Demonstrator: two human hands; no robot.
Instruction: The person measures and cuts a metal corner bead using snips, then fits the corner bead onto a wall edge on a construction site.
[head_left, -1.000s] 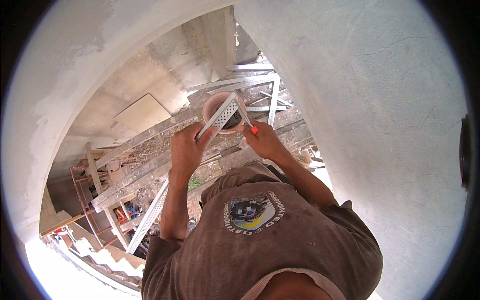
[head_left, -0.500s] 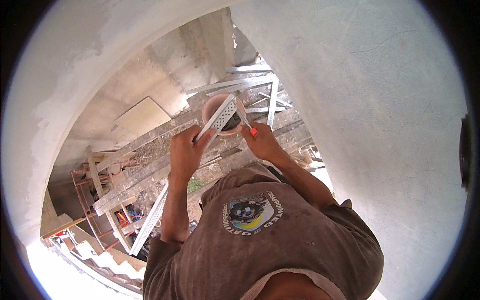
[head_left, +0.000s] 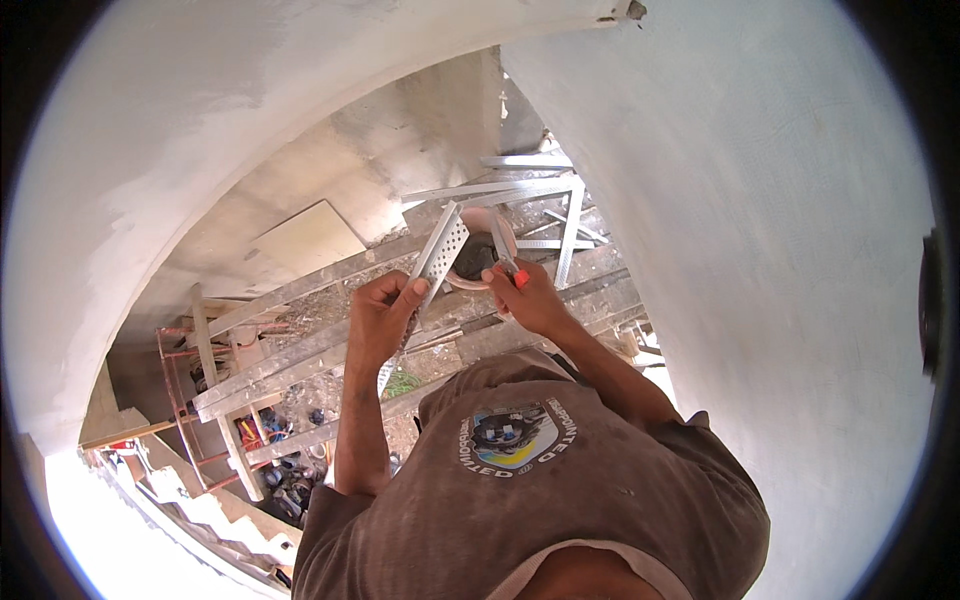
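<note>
In my left hand (head_left: 383,318) is a perforated metal angle strip (head_left: 440,248), pinched between thumb and fingers and slanting up and away. Its lower part runs down past the hand beside my forearm. My right hand (head_left: 530,300) is closed round a red-handled tool with a narrow grey blade (head_left: 498,238); its exact kind is not clear. The blade points away from me and stands apart from the strip, to its right. Behind both lies a round pinkish bucket (head_left: 509,232) with dark grey material (head_left: 474,258) inside.
Wooden planks (head_left: 290,362) cross below, strewn with debris. Several metal profiles (head_left: 570,225) lie beyond the bucket. A pale board (head_left: 310,240) lies at the far left, and a reddish metal frame (head_left: 172,375) stands at left. A smooth curved wall (head_left: 780,250) rises close on my right.
The strip has swung more upright and parted from the tool's blade, which was near its far end. Both hands keep their holds. The whole view has shifted slightly.
</note>
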